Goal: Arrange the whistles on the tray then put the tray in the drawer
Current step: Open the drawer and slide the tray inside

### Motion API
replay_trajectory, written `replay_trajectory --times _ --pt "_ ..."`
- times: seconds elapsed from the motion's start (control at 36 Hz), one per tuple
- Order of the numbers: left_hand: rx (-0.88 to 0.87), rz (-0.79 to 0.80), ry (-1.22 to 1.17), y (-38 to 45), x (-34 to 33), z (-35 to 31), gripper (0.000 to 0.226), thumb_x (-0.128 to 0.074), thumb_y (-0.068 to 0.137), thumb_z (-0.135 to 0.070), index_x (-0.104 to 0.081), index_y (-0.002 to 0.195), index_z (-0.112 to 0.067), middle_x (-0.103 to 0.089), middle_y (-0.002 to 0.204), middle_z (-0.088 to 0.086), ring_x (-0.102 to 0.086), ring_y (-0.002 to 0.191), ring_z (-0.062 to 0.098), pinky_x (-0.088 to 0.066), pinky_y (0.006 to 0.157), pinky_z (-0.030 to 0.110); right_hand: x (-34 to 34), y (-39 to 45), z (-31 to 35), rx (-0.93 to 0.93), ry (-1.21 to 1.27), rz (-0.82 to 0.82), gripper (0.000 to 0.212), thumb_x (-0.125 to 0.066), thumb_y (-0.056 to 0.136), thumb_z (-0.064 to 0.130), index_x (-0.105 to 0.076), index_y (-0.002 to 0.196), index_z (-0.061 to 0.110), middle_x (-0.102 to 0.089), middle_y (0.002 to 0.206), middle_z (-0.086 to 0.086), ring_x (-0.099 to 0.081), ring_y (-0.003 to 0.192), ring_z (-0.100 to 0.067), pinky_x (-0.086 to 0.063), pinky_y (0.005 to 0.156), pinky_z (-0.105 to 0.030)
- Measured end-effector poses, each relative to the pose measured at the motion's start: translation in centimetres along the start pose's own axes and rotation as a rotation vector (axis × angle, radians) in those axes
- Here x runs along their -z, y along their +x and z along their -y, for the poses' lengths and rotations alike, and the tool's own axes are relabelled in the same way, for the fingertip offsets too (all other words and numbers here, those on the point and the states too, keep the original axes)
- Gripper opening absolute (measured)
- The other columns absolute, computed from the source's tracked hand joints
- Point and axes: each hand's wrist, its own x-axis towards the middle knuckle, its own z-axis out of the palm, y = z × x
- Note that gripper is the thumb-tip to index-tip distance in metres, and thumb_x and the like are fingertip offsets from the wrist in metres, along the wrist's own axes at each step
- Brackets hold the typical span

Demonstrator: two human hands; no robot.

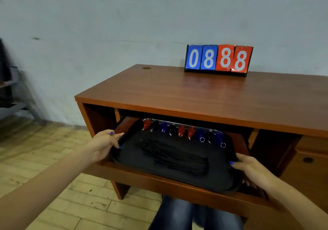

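I hold the tray in both hands, left hand gripping its left edge, right hand its right corner, inside the desk drawer, whistles lined along the tray's far rim.

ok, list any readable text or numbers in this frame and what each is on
"08": white digits on the two blue cards of the flip scoreboard standing on the desk top.
"88": white digits on the scoreboard's two red cards.
Nothing else is readable: no print shows on the whistles, the black tray or the drawer.
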Motion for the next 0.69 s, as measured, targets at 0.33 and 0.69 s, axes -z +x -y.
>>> replay_trajectory --times 0.33,0.69 --pt "-0.186 -0.088 0.352 2.3 -0.5 1.4 0.052 -0.048 0.078 0.021 -0.051 0.121 -0.007 -0.051 0.132 0.012 -0.043 0.128 0.027 -0.04 0.102 0.037 -0.3 1.9 -0.4 0.057 -0.377 -0.192 0.055 -0.051 0.093 0.029 -0.033 0.143 0.014 -0.068 0.093 -0.007 -0.064 0.089 -0.023 -0.051 0.08 -0.039" --pt "-1.145 0.22 1.354 -3.2 -2.4 5.6 0.059 -0.036 0.09 -0.06 -0.05 0.133 -0.021 -0.035 0.147 -0.008 -0.016 0.144 0.011 -0.01 0.119 0.038 -6.3 -3.7 1.4 0.473 -0.676 -0.367 0.069 -0.028 0.088 0.061 -0.025 0.146 0.023 -0.036 0.144 -0.005 -0.027 0.136 -0.021 -0.026 0.108 -0.038"
